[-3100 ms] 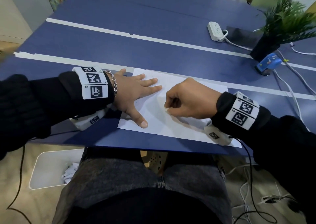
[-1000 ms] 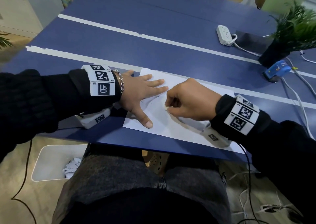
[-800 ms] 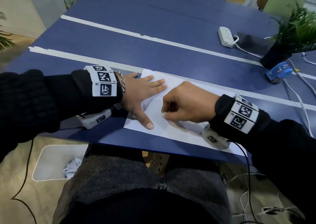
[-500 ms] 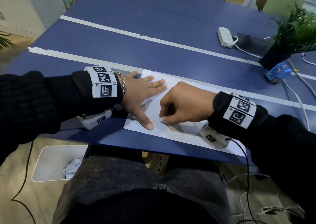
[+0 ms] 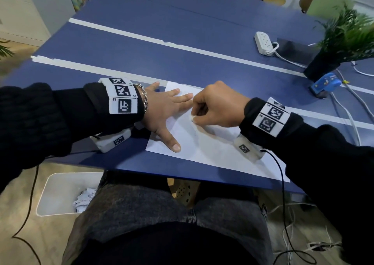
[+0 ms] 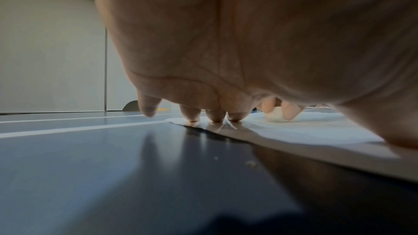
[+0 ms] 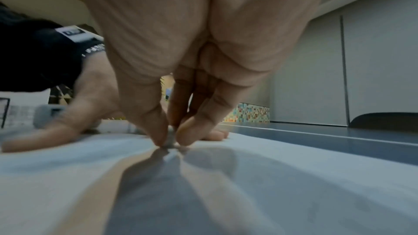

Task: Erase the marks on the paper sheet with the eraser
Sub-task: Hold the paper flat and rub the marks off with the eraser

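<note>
A: Which hand steadies the paper sheet (image 5: 212, 153)?

B: The left hand (image 5: 162, 110). It lies flat on the sheet's left part, fingers spread and straight, thumb stretched toward the near edge. In the left wrist view three fingertips (image 6: 214, 115) press on the far corner of the sheet, while the outermost finger stands just beyond it, over the bare blue surface (image 5: 182, 21).

A: And the right hand (image 5: 216, 106)?

B: Fingers curled, thumb and fingers pinching the eraser (image 5: 191, 118), a small pale block. In the right wrist view the eraser (image 7: 170, 138) shows as a narrow sliver between thumb and fingertips, its lower end touching the sheet. The left wrist view shows the same block (image 6: 274, 115), whitish, set down on the paper between two fingers.

A: Where does the eraser stand relative to the left hand?

B: Just beside the left fingertips, in the middle-left of the sheet. Faint marks (image 5: 172, 121) lie between the two hands; their form is too small to tell.

A: What else lies on the surface?

B: White tape lines (image 5: 182, 46), a power strip (image 5: 264, 42), a potted plant (image 5: 334, 48) and a blue device (image 5: 325, 84) at far right. A white bin (image 5: 60, 193) with crumpled paper stands on the floor, lower left.
</note>
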A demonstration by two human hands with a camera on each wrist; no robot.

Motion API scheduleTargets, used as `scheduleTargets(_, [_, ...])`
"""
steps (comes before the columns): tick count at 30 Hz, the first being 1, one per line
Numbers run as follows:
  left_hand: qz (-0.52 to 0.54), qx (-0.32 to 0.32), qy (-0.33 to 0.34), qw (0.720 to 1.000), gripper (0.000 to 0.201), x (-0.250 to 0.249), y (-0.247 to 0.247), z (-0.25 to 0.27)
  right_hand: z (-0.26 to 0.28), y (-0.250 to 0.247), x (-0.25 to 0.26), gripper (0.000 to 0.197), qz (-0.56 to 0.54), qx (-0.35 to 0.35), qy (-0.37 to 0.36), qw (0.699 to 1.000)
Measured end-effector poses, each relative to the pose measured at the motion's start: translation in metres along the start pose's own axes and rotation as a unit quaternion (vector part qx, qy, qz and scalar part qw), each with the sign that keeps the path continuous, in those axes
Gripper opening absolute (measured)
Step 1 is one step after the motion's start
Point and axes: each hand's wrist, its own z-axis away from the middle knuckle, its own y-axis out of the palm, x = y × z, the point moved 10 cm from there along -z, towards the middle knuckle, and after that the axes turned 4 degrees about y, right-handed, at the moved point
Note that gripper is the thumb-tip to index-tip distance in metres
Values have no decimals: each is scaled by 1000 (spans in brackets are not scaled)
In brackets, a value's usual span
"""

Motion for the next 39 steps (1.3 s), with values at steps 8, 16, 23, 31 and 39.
scheduleTargets(8, [3,7,-10,1000,149,-1,0,1,3,0,-3,9,23,14,3,1000])
scheduleTargets(16, [2,17,36,999,150,6,-13,0,7,-18,-40,10,-46,4,53,998])
scheduleTargets(23, [2,14,21,1000,152,14,-9,-3,1,-2,-15,8,-35,20,10,999])
scheduleTargets(31, [2,-7,25,1000,149,14,-10,-7,0,14,23,1,-10,25,-46,999])
scheduleTargets(39, [-6,9,8,1000,154,16,-8,-7,1,9,11,3,5,2,-17,1000])
